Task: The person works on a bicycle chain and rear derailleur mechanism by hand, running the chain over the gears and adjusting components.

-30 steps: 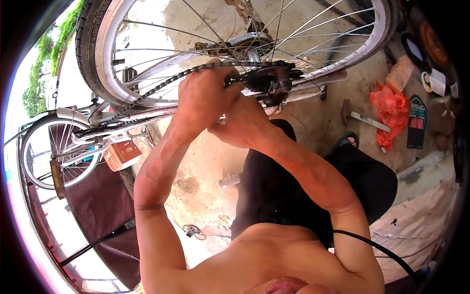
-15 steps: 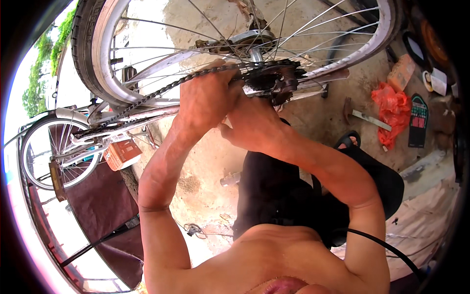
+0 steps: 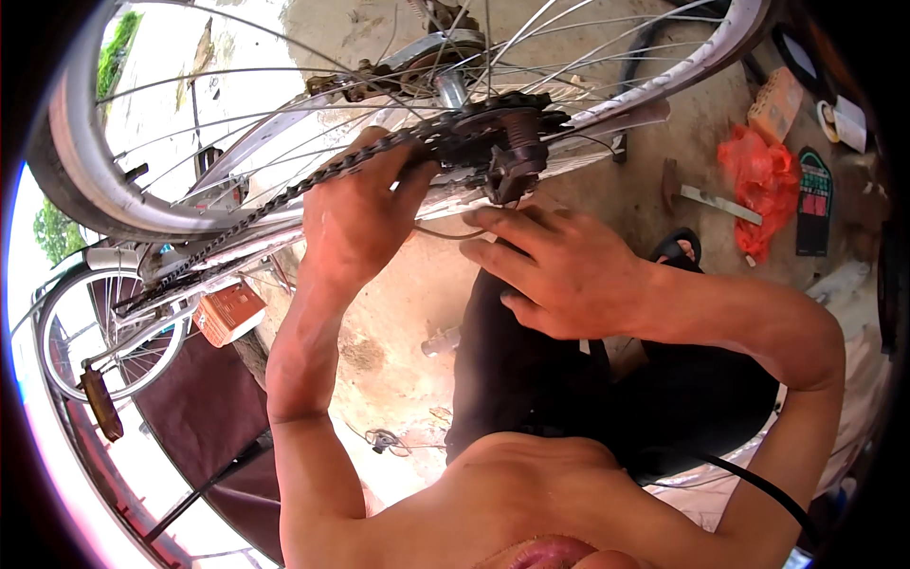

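Dark chain (image 3: 327, 175) crosses the half-curled left hand (image 3: 349, 220), whose grip I cannot tell; the right hand (image 3: 573, 275), loosely open and empty, is beside the derailleur (image 3: 517, 163).

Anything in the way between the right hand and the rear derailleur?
Nothing visible. The right hand is just below the rear derailleur in the picture, no object showing between them. A thin cable curves off to the left of the fingers, outside that gap.

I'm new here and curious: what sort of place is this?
Possibly an informal bicycle repair spot, perhaps partly outdoors: the left hand is at a bicycle chain, a hammer lies on the ground, and greenery shows beyond.
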Motion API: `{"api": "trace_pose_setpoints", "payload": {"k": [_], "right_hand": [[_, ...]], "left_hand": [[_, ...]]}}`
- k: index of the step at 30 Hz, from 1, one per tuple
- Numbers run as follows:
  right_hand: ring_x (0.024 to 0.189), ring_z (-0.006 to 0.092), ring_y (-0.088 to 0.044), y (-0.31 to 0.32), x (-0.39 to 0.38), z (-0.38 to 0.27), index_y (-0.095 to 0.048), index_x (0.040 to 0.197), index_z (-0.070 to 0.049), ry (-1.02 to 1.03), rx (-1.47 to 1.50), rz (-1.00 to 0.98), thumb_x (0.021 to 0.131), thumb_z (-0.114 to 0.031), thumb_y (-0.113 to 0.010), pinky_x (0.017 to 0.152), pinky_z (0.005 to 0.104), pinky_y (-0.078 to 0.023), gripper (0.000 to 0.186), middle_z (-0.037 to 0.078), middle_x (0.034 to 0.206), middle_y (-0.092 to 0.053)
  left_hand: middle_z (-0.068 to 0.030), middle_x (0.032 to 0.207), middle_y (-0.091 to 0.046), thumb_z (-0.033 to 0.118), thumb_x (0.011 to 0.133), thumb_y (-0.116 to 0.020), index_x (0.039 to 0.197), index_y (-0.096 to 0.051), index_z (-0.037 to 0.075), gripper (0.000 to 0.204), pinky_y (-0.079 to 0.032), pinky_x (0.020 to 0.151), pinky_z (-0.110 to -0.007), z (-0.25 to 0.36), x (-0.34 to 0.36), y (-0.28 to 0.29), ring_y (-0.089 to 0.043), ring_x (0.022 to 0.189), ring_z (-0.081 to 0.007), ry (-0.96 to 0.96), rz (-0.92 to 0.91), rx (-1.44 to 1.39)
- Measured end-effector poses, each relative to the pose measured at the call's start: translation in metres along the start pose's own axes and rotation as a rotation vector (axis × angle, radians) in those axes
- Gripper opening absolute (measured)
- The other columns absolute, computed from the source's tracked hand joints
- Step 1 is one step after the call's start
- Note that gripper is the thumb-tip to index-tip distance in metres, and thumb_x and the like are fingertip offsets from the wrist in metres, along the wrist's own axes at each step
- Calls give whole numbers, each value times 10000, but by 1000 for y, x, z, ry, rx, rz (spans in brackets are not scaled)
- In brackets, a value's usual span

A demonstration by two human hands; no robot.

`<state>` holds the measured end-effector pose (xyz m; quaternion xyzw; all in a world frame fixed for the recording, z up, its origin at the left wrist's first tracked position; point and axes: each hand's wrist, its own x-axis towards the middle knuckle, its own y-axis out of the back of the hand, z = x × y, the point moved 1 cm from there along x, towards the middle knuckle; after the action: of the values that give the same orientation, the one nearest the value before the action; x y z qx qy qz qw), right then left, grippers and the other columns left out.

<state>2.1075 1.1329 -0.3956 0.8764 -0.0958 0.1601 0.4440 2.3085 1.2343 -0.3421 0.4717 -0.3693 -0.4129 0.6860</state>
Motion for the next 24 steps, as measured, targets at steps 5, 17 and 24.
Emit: {"api": "trace_pose_setpoints", "payload": {"k": [5, 17, 24], "right_hand": [[865, 282, -682, 1, -27, 40, -710, 1055, -67, -35, 158, 12, 765, -199, -764, 791, 440, -561, 323, 100, 940, -701], [935, 380, -646, 8, -5, 141, -683, 1033, 15, -175, 385, -59, 929, -220, -629, 818, 462, -513, 263, 182, 955, -684], [855, 256, -623, -9, 41, 162, -637, 1171, 18, -130, 540, -560, 1019, -367, -558, 740, 380, -483, 421, 153, 990, -673]], "left_hand": [[-79, 895, -691, 231, 885, -755, 995, -754, 92, 178, -522, 582, -381, -2, 1, -6, -677, 672, -294, -40, 19, 38], [-128, 871, -759, 138, 862, -790, 1011, -761, 17, 195, -538, 641, -306, 8, 2, -5, -720, 708, -183, 133, -47, 89], [-116, 966, -765, 12, 804, -744, 1090, -734, 10, 287, -554, 794, -297, 3, -3, -9, -736, 865, -197, 75, -3, 81]]}}
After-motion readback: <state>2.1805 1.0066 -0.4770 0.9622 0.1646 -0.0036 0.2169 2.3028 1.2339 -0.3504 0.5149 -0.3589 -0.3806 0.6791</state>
